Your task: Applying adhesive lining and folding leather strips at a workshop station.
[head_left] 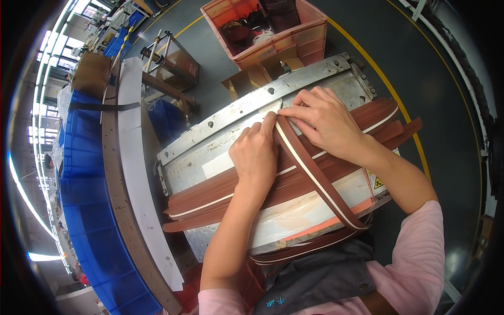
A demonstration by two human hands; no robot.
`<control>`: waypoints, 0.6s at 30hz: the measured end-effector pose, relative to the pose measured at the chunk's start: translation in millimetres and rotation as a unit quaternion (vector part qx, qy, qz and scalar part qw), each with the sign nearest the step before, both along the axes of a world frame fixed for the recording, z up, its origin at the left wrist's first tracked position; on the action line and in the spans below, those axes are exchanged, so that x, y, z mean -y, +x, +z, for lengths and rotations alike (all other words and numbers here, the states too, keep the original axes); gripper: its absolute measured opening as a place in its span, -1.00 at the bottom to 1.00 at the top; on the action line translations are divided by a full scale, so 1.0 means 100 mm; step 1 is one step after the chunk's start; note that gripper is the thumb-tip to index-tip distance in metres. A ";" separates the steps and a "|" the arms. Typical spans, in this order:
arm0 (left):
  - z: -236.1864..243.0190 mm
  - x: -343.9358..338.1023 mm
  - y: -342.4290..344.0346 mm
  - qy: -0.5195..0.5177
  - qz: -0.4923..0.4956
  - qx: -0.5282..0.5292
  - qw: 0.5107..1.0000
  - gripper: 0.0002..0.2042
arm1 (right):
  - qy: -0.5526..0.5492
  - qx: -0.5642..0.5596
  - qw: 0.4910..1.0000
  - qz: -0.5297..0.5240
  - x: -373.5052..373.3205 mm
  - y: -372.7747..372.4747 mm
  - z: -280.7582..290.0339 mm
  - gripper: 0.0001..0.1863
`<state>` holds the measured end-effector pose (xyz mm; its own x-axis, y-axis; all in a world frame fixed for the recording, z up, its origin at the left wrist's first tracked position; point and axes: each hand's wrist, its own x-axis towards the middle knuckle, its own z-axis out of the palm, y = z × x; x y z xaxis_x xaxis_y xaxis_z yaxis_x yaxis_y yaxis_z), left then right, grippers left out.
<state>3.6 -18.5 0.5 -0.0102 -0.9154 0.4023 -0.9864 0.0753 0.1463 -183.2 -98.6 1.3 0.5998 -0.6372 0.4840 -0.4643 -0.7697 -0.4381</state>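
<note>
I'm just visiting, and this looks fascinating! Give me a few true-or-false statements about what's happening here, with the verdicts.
1. The left hand and right hand both touch a white-striped brown strip. True.
2. Both hands wear gloves. False: they are bare.
3. More brown strips lie across the metal work surface. True.
4. The large crate beyond it is blue. False: the crate is orange-red.
5. The sleeves are pink. True.

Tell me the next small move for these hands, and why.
Probably nudge the end of the striped brown strip toward the metal bar: the left hand and right hand meet at that end, close to the bar, while the strip's length drapes across the bundled strips.
</note>
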 end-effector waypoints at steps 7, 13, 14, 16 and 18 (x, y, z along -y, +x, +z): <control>0.02 0.00 -0.05 -0.009 -0.006 0.005 1.000 -0.60 | -0.009 -0.024 1.000 0.006 -0.01 -0.06 0.06 -0.76; -0.02 0.02 0.01 -0.014 -0.011 -0.002 1.000 -0.55 | -0.025 -0.021 0.999 0.016 0.01 -0.06 0.01 -0.77; -0.01 0.02 0.01 -0.015 -0.010 -0.011 1.000 -0.55 | -0.040 -0.010 0.999 0.019 0.01 -0.06 0.00 -0.77; 0.00 0.02 0.00 -0.013 -0.006 -0.018 1.000 -0.55 | -0.031 -0.001 0.999 0.015 0.00 -0.08 0.00 -0.79; 0.01 0.02 0.01 -0.026 -0.019 -0.007 0.999 -0.55 | -0.022 0.005 1.000 0.013 0.02 -0.07 0.01 -0.81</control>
<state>5.0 -20.3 1.6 -0.0379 -0.8922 0.4501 -0.9805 0.1202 0.1557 -190.6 -100.9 1.9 0.6103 -0.5997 0.5176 -0.4404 -0.8000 -0.4075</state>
